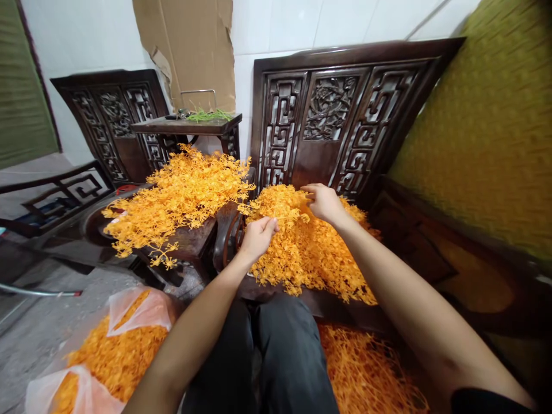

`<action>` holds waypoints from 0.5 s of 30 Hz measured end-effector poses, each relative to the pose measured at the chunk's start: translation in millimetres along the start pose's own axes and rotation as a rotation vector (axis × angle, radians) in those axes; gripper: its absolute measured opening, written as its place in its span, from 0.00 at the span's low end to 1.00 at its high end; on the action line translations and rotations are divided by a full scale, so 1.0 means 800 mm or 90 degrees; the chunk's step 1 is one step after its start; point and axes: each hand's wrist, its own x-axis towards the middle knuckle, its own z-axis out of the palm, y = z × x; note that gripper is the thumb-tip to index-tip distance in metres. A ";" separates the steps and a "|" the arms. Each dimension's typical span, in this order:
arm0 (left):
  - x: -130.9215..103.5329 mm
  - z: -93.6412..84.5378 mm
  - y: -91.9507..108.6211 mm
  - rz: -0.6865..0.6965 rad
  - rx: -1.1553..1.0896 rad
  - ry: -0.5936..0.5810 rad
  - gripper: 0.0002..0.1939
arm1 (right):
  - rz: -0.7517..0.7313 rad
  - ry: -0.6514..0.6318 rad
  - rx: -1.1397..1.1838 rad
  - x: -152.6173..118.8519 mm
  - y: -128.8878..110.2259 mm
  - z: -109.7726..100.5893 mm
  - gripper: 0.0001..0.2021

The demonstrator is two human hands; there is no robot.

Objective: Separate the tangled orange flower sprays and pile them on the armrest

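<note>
1. As the orange heap [297,264] lies below it on the seat [340,311], the left hand [257,238] pinches a sprig [294,216].
2. Right hand [324,202], partly curled, is at the heap's far side; its hold cannot be told.

Light was cool and moderately bright; wall [293,26] brightest, lower right dim. Chairback [319,158] showed soft glare. Yellow sheet [478,126] was blurred; wide-angle distortion stretched the edges.
</note>
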 end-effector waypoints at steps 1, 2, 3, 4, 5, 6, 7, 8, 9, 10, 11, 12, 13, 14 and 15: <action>0.000 -0.001 0.001 0.007 0.023 0.001 0.23 | -0.015 0.019 -0.001 -0.003 -0.004 -0.004 0.23; -0.001 -0.002 0.003 0.016 0.047 0.002 0.22 | -0.018 0.045 0.015 -0.007 -0.011 -0.007 0.23; -0.002 -0.002 0.005 0.027 0.067 0.002 0.21 | -0.017 0.058 0.046 -0.013 -0.019 -0.010 0.20; -0.002 -0.002 0.009 0.039 0.083 0.001 0.20 | -0.015 0.049 0.095 -0.019 -0.029 -0.013 0.16; -0.003 -0.002 0.012 0.050 0.095 -0.001 0.20 | -0.012 0.015 0.160 -0.026 -0.040 -0.014 0.15; -0.004 -0.002 0.016 0.059 0.103 -0.004 0.20 | -0.009 -0.042 0.235 -0.033 -0.051 -0.013 0.15; -0.006 -0.001 0.019 0.067 0.108 -0.009 0.19 | -0.005 -0.109 0.309 -0.039 -0.060 -0.012 0.18; -0.007 0.001 0.022 0.074 0.111 -0.014 0.19 | 0.002 -0.169 0.373 -0.044 -0.068 -0.010 0.21; -0.009 0.002 0.025 0.081 0.112 -0.018 0.18 | 0.014 -0.208 0.421 -0.047 -0.073 -0.008 0.23; -0.010 0.003 0.026 0.087 0.112 -0.021 0.18 | 0.030 -0.222 0.454 -0.048 -0.076 -0.007 0.25; -0.012 0.003 0.027 0.091 0.105 -0.022 0.19 | 0.046 -0.220 0.477 -0.048 -0.077 -0.006 0.26; -0.013 0.004 0.027 0.089 0.092 -0.022 0.19 | 0.063 -0.211 0.495 -0.047 -0.077 -0.007 0.26; -0.013 0.004 0.026 0.083 0.073 -0.022 0.20 | 0.080 -0.203 0.512 -0.045 -0.075 -0.009 0.26; -0.014 0.004 0.025 0.072 0.050 -0.024 0.21 | 0.095 -0.198 0.526 -0.043 -0.073 -0.011 0.25; -0.013 0.004 0.024 0.058 0.027 -0.027 0.22 | 0.107 -0.192 0.535 -0.041 -0.072 -0.012 0.24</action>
